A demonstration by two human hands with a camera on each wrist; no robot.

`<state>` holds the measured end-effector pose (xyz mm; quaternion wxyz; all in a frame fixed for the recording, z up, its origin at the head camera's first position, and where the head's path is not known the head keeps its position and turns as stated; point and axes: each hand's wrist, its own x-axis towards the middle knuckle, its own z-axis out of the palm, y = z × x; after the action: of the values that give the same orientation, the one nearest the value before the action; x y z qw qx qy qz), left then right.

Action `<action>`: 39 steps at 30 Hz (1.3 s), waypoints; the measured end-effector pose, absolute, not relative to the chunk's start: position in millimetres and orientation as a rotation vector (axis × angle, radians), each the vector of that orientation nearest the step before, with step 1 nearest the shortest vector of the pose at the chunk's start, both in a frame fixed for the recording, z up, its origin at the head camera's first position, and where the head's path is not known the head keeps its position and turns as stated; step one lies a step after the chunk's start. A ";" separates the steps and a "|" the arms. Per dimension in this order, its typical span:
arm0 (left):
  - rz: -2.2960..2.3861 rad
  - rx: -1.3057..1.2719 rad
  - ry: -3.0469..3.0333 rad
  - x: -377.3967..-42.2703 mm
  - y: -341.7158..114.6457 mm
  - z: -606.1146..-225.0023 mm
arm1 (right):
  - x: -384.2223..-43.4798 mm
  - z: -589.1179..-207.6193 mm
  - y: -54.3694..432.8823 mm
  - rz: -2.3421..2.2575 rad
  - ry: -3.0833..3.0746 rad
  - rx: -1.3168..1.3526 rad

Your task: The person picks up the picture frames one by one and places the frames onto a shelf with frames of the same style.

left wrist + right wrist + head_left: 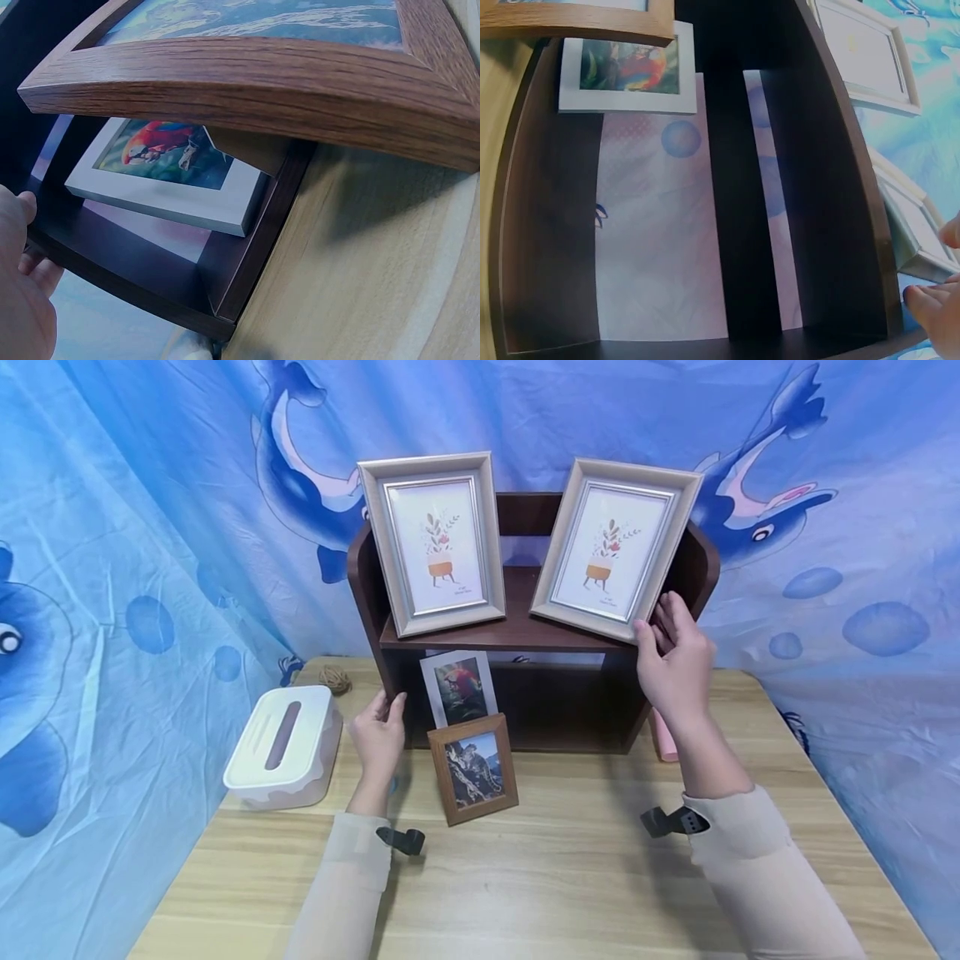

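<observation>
Two pale silver-beige picture frames, the left one (492,568) and the right one (545,607), lean on the upper shelf of a dark brown desktop shelf (517,710). My right hand (678,664) holds the right frame at its lower right corner, thumb at the front edge and fingers at the side. Lower left, my left hand (377,737) grips the shelf's left side panel, which the left wrist view shows between thumb and fingers. A brown wooden picture frame (512,768) with a rocky-scene picture stands on the table, before a white frame with a parrot picture (154,201) in the lower compartment.
Left of the shelf sits a white tissue box (258,752), with a small ball of twine (334,679) behind it. A pink cylinder (665,739) shows by the shelf's right side. Blue dolphin-print curtain (150,527) surrounds the wooden table (525,893).
</observation>
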<state>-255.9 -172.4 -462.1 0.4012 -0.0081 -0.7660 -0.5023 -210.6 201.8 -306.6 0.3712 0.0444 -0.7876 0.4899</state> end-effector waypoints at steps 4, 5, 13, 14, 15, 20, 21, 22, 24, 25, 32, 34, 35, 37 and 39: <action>-1.276 -0.011 -1.948 -255.5 -172.2 -461.1 | -208.9 -313.5 206.8 1.245 -1.931 0.115; -1.279 -0.007 -1.950 -255.5 -172.1 -461.0 | -208.8 -315.6 208.5 1.239 -1.914 0.122; -1.294 0.017 -1.957 -255.5 -171.4 -460.0 | -199.3 -326.5 218.7 1.202 -1.830 0.174; -1.302 0.018 -1.954 -255.8 -171.3 -460.0 | -197.4 -327.4 219.9 1.193 -1.820 0.193; -1.313 0.015 -1.950 -255.7 -171.4 -460.0 | -196.2 -328.3 221.3 1.181 -1.809 0.207; -1.334 -0.005 -1.940 -255.8 -171.6 -460.5 | -193.5 -336.0 230.0 1.121 -1.757 0.246; -1.333 -0.007 -1.941 -255.6 -171.6 -460.7 | -193.5 -338.0 231.7 1.118 -1.747 0.241; -1.332 -0.008 -1.943 -255.5 -171.6 -460.8 | -193.5 -340.1 233.4 1.117 -1.740 0.236; -1.334 -0.008 -1.946 -255.2 -171.6 -461.3 | -193.5 -344.3 236.3 1.130 -1.721 0.217; -1.332 -0.007 -1.950 -254.9 -171.6 -461.5 | -193.4 -346.0 237.5 1.124 -1.716 0.214; -1.297 0.007 -1.969 -254.7 -171.2 -461.1 | -177.2 -341.8 229.4 1.156 -1.682 0.177; -1.287 0.011 -1.970 -254.4 -171.1 -460.7 | -179.4 -348.5 234.1 1.147 -1.691 0.152; -1.287 0.013 -1.969 -254.3 -171.0 -460.5 | -180.7 -351.7 236.4 1.138 -1.696 0.142; -1.284 0.018 -1.967 -253.9 -170.8 -460.2 | -182.5 -356.9 239.9 1.130 -1.701 0.125; -1.278 0.022 -1.969 -253.9 -170.6 -460.0 | -182.7 -360.3 241.5 1.129 -1.705 0.116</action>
<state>-253.9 -170.6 -460.0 0.3868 0.0088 -0.7734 -0.5021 -182.7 241.5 -360.3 0.5201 0.0484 -0.7110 0.4708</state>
